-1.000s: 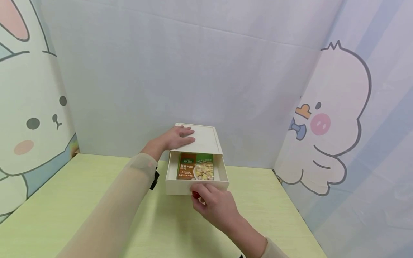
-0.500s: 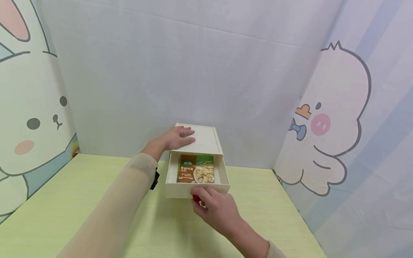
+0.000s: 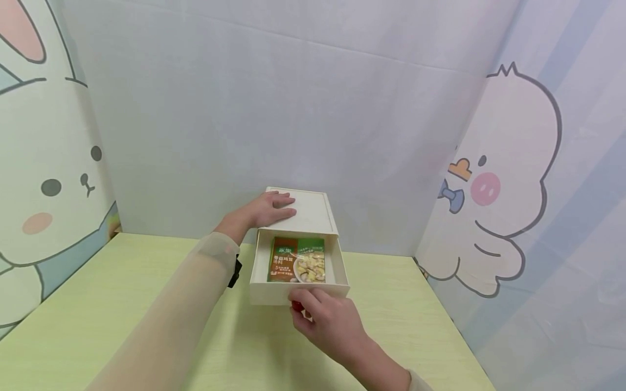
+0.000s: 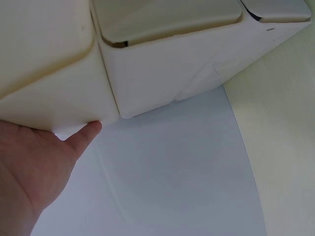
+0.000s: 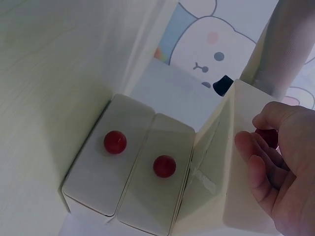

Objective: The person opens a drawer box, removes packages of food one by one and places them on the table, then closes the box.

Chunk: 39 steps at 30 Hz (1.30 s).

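Top drawer (image 3: pixel 271 295), partly out of a white cabinet (image 3: pixel 313 210) on the worktop (image 3: pixel 411 320), is seen in the head view between the two hands. Its front is turned toward the person; the long edge of that front runs crosswise, left to right. Whether the whole drawer is deeper than wide cannot be told, its rear being hidden. A red knob (image 3: pixel 296 306) is pinched by the right hand (image 3: pixel 330 323); the left hand (image 3: pixel 266 209) is laid on the cabinet's top, fingers extended. Between the hands, a packet (image 3: pixel 296 260) is held inside the drawer.

In the left wrist view, the thumb is laid against the cabinet; the fingers are hidden.

In the right wrist view, the closed middle drawer (image 5: pixel 152 196) and bottom drawer (image 5: pixel 101 179) are shown below the right hand. Pulling-out is judged to be in hand; a level pull, the cabinet kept braced, seems called for.
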Available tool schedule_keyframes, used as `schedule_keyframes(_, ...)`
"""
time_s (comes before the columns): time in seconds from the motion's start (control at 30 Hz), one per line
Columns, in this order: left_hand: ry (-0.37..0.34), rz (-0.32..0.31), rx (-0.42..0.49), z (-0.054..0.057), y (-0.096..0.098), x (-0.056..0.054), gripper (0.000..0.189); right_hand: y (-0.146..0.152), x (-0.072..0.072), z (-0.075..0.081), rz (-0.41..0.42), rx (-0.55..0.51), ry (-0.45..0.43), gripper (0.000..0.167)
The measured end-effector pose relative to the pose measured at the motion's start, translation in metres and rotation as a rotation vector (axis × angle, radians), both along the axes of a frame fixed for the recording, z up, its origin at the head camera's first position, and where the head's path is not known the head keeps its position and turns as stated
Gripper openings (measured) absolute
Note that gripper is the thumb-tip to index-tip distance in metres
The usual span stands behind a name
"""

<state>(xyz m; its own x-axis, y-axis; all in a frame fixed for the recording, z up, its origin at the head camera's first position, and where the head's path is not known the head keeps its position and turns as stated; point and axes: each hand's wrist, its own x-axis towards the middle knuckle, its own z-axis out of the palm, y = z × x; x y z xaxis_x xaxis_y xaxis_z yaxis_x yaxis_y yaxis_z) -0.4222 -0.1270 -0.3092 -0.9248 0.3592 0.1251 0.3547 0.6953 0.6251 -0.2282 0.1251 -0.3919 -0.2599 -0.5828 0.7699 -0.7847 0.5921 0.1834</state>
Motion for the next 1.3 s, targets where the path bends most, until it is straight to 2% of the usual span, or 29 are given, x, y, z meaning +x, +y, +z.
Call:
schedule_keyframes(0.43,-0.002,-0.002,0.01,0.002,0.001,0.002,0.067,0.0,0.003,0.0,0.014,-0.006,0.029,0.032)
schedule_keyframes(1.03,-0.005,-0.006,0.019,0.001,-0.001,0.001,0.068,0.001,0.01,-0.001,0.027,0.021,0.013,0.032)
schedule_keyframes(1.3,0.01,-0.013,-0.009,-0.001,-0.002,-0.002,0.068,0.002,0.013,-0.002,0.021,0.032,0.003,0.034)
